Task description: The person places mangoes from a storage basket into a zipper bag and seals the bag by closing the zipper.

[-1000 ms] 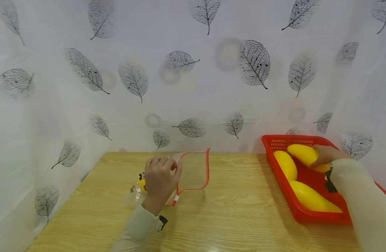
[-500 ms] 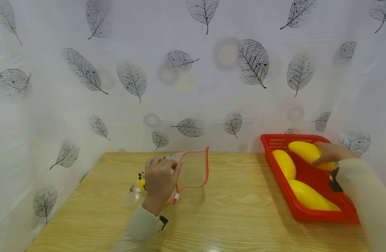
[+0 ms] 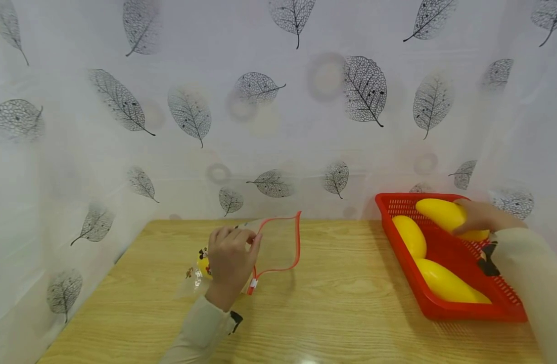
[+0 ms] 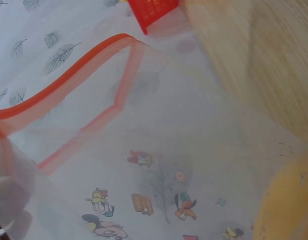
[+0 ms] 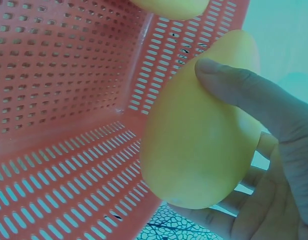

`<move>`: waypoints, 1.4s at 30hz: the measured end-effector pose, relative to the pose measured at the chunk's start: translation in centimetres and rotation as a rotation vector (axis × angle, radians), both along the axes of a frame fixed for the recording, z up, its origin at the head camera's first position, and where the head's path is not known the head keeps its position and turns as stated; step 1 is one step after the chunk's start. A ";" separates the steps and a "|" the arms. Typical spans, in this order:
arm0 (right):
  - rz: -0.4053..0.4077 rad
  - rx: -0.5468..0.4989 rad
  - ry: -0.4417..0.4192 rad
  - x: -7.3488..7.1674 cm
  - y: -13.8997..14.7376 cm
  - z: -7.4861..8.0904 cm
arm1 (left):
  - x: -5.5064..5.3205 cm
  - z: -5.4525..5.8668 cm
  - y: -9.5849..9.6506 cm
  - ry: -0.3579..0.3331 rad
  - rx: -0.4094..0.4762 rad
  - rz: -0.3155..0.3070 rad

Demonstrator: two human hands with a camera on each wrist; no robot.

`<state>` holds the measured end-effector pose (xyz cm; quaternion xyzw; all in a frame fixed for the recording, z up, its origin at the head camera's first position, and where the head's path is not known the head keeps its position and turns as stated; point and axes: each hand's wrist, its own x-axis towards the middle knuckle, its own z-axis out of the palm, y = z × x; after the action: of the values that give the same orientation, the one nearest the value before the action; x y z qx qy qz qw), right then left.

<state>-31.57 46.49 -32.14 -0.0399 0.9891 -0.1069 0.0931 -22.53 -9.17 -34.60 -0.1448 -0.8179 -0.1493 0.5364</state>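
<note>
My left hand [image 3: 230, 263] pinches the edge of a clear plastic zip bag [image 3: 278, 247] with a red-trimmed mouth, which stands open toward the right. Cartoon figures are printed on the bag, and a yellow thing [image 4: 289, 205] shows in its lower part; the hand covers much of it in the head view. At the right, my right hand [image 3: 485, 217] grips a smooth yellow mango [image 3: 444, 215] at the back of a red basket [image 3: 403, 270]. Thumb on one side and fingers on the other wrap this mango in the right wrist view, close to the slotted basket wall [image 5: 69, 185].
Two more yellow mangoes lie in the basket, one along the left wall [image 3: 410, 237] and one near the front [image 3: 449, 283]. The wooden table [image 3: 342, 303] lies between bag and basket. A white curtain [image 3: 287, 131] with leaf prints hangs behind.
My right hand has lifted the mango slightly up and to the right within the basket. The left hand and the bag have stayed almost still.
</note>
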 end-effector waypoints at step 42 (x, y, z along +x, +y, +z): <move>0.195 0.090 0.323 1.3 -9.5 7.2 | -0.5 -0.3 0.1 -0.013 -0.048 0.029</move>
<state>-30.29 36.99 -24.94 -0.1481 0.9864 -0.0453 -0.0551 -23.04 -9.05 -34.91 -0.1449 -0.8269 -0.1229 0.5293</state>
